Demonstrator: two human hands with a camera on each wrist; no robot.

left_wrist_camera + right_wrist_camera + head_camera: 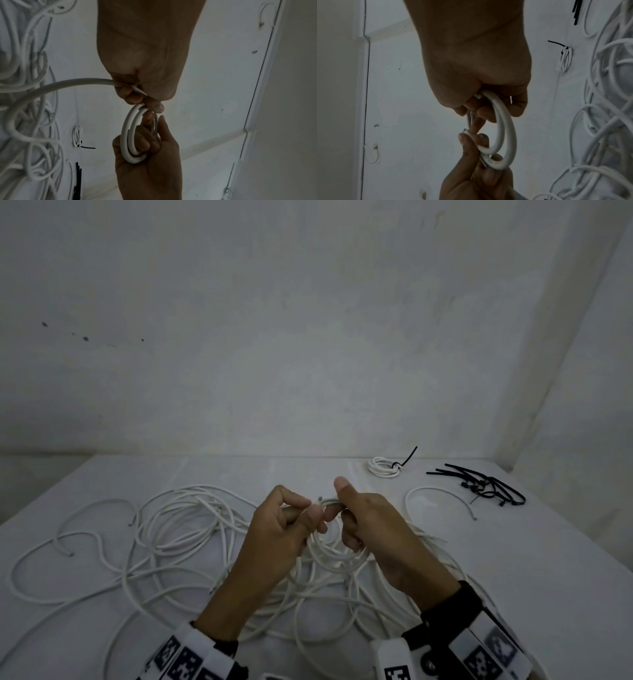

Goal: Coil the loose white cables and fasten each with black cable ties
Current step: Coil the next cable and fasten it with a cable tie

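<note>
White cloth covers the table [102, 491], and a big messy pile of loose white cables [185, 529] lies spread over it, so most of the job is not done yet. One small finished coil [383, 467] sits far back on the right with a black tie round it, near the spare black cable ties [479, 484], which lie close enough to grab.

Both hands are up over the pile with a new small coil [329, 542] between them. The right hand [373, 529] has its fingers curled round the loops to keep them from springing open. The left hand [277, 529] pinches the cable and feeds it in, I think to add one more loop.

From the head you cannot count the loops. The left wrist view shows about two loops [132, 136] and the long tail [68, 83] running off to the pile. The right wrist view shows the cut end [465, 131] by the fingertips
</note>
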